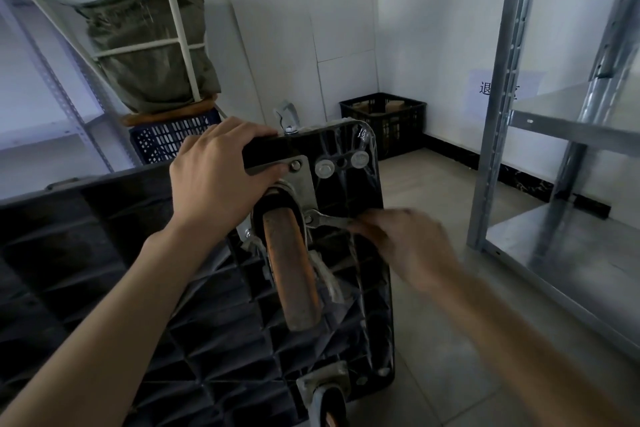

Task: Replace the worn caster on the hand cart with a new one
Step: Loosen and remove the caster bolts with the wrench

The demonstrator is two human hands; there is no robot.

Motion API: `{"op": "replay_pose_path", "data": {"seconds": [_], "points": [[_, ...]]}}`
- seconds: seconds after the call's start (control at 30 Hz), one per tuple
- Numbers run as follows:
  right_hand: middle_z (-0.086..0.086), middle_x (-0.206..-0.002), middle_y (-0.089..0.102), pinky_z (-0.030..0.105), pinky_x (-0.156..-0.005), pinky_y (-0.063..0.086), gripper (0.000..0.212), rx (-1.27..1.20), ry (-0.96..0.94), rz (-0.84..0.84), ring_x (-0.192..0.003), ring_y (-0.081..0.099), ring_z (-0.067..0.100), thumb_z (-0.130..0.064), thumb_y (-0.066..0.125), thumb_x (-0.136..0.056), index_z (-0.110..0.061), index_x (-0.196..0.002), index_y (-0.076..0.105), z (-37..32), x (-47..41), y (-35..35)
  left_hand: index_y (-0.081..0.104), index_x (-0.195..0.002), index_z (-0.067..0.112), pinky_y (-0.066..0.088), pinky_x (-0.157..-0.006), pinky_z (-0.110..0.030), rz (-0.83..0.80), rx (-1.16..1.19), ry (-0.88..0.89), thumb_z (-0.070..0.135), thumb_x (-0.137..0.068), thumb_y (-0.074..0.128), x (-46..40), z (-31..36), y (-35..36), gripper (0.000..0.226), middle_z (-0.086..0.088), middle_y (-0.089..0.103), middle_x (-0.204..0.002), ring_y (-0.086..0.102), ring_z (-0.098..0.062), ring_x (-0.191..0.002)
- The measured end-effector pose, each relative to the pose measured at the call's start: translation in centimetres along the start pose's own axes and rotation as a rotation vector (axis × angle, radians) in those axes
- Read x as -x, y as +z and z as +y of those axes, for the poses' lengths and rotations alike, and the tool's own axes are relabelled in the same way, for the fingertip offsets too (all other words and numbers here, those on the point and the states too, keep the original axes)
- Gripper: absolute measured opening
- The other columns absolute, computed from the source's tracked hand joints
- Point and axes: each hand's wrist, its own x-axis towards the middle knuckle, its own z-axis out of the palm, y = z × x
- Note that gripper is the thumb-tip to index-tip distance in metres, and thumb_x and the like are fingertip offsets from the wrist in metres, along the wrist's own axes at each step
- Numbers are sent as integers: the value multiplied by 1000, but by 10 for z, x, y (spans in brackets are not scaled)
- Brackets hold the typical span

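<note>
The black hand cart [194, 340] stands tipped on its side, its ribbed underside facing me. A worn caster [292, 267] with an orange-brown wheel hangs from a grey mounting plate [304, 180] near the cart's top corner. My left hand [221, 180] grips the cart's upper edge, thumb on the plate beside a bolt. My right hand [405, 246], blurred by motion, holds the handle of a metal wrench [327, 220] whose head sits on a bolt at the plate's right edge. A second caster [329, 399] shows at the bottom.
A metal shelving rack [540, 156] stands close on the right. A black crate [384, 121] sits in the far corner. Behind the cart are a blue crate [166, 139], a green sack [149, 48] and white tubing. Tiled floor [443, 340] lies between cart and rack.
</note>
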Motion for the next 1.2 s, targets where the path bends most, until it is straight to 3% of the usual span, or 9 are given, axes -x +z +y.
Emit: {"op": "replay_pose_path", "data": {"seconds": [0.1,0.2,0.3,0.4,0.6,0.67,0.8,1.2], "points": [[-5,-82,69,32,-73,35,31,389,-259,52,-77,66,22,-46,43,-105,-33,-99,71,-22,-23,-60,68,-122,35,33,-84,-31,26,-13,-2,45,-82,77,3,2,2,42,12,65,-116,57,-18,-110],[-8,-82,69,29,-76,27,32,450,-356,27,-72,60,17,-52,44,-103,-34,-99,71,-35,-30,-72,68,-123,32,39,-88,-37,21,-16,-11,43,-83,78,4,3,2,42,9,66,-117,58,-22,-110],[-10,-76,66,30,-65,33,32,258,-246,24,-71,61,16,-55,47,-100,-34,-96,71,-6,-13,-60,68,-123,32,40,-90,-39,18,-14,-22,44,-83,78,3,4,1,43,8,66,-118,59,-23,-110],[-9,-61,55,36,-51,36,33,-134,-30,57,-57,53,10,-56,50,-98,-31,-90,69,24,13,-17,68,-122,33,39,-89,-36,18,-19,-14,45,-82,77,3,4,2,43,10,66,-117,59,-21,-110],[0,-60,61,39,-48,37,26,-689,213,211,-52,55,23,-37,58,-101,-36,-77,68,9,32,54,68,-123,34,33,-89,-31,14,-10,-19,47,-82,77,3,3,2,44,12,65,-118,57,-18,-112],[1,-60,61,40,-48,37,25,-756,241,210,-52,55,25,-33,58,-102,-36,-80,70,2,29,64,68,-123,33,33,-90,-31,17,-13,-10,48,-82,77,3,2,3,44,12,65,-118,57,-18,-112],[-3,-57,59,32,-48,32,21,-845,259,223,-46,47,12,-32,58,-102,-32,-88,74,-4,22,79,67,-123,33,34,-90,-31,18,-14,0,49,-82,77,3,0,4,44,13,65,-116,58,-17,-111],[-1,-60,58,40,-55,39,21,-926,255,227,-53,51,12,-27,58,-102,-30,-89,75,-15,24,93,67,-124,33,26,-90,-27,18,3,5,48,-82,76,3,-1,5,45,13,64,-119,57,-16,-113]]}}
